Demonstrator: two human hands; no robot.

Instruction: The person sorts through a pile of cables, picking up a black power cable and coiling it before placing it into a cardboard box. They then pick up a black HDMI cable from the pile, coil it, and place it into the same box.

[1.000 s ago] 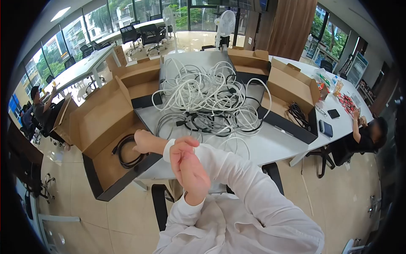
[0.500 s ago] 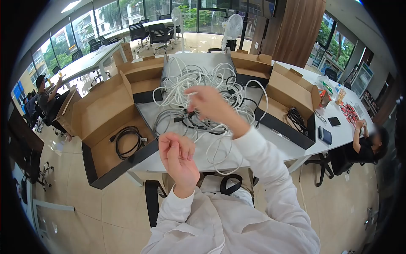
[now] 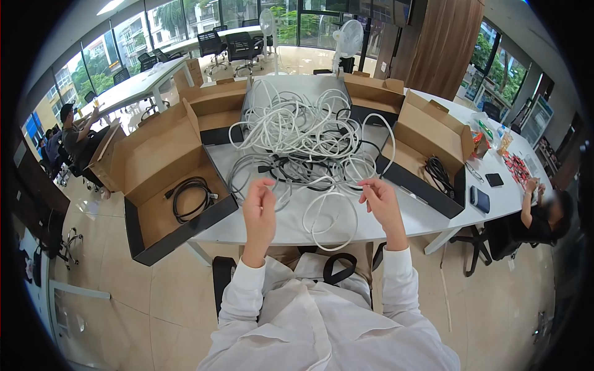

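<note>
A big tangle of white, grey and black cables (image 3: 303,139) lies on the white table (image 3: 402,216). One white cable loop (image 3: 329,217) trails from it to the table's near edge. My right hand (image 3: 382,203) is at the right end of that loop, fingertips pinched on the white cable. Left of the loop, my left hand (image 3: 258,210) is raised with its fingers loosely bent, just in front of a grey cable coil, and nothing shows in it.
Open cardboard boxes ring the pile. The left box (image 3: 154,167) holds a coiled black cable (image 3: 190,198), and the right box (image 3: 433,136) holds another black cable (image 3: 438,170). Phones (image 3: 477,198) lie at the right. A person (image 3: 547,216) sits at the table's right, another person (image 3: 71,133) far left.
My right hand came back from the left box, reached into the pile, then drew down to the near edge with a white loop. My left hand rose slightly toward the cables.
</note>
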